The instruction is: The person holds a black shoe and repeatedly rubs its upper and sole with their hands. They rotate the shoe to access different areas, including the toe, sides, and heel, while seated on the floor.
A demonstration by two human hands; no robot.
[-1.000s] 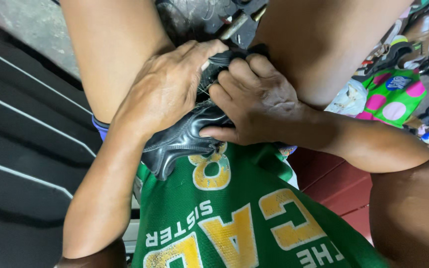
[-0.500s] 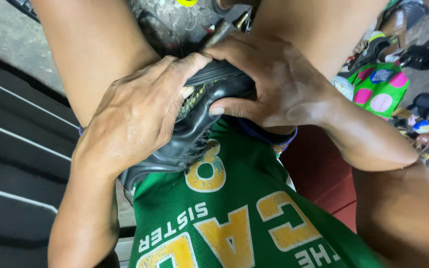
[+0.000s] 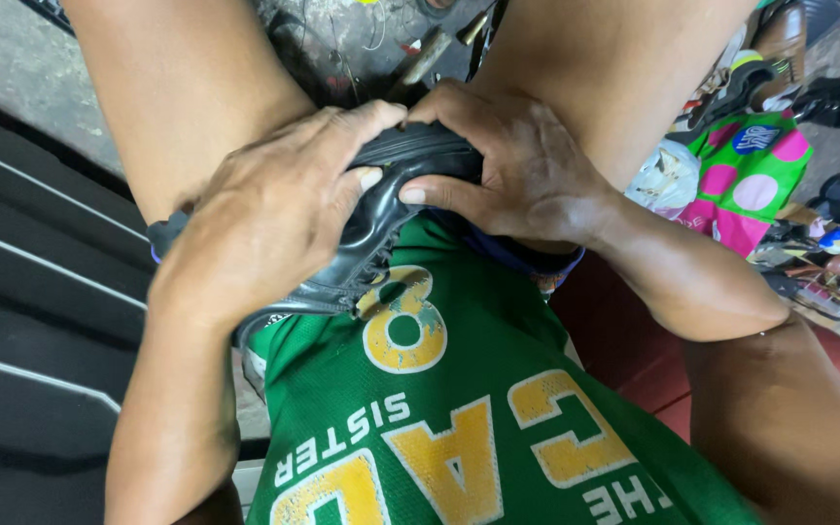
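Work in hand: a black leather shoe (image 3: 381,209) gripped in the lap, against a green jersey (image 3: 459,428), between the bare thighs; both hands bear on it.
Progress: the shoe is fully grasped and under pressure; no tool in either hand; what is done to it cannot be told, since the hands hide most of it.
Left hand (image 3: 274,214): laid flat over the upper, fingers spread and curled onto its top edge.
Right hand (image 3: 522,165): clamped on the far end; thumb pressed along the leather, fingers wrapped over.
Surroundings: tools (image 3: 430,53) on the ground beyond; other shoes (image 3: 828,97) at the right.
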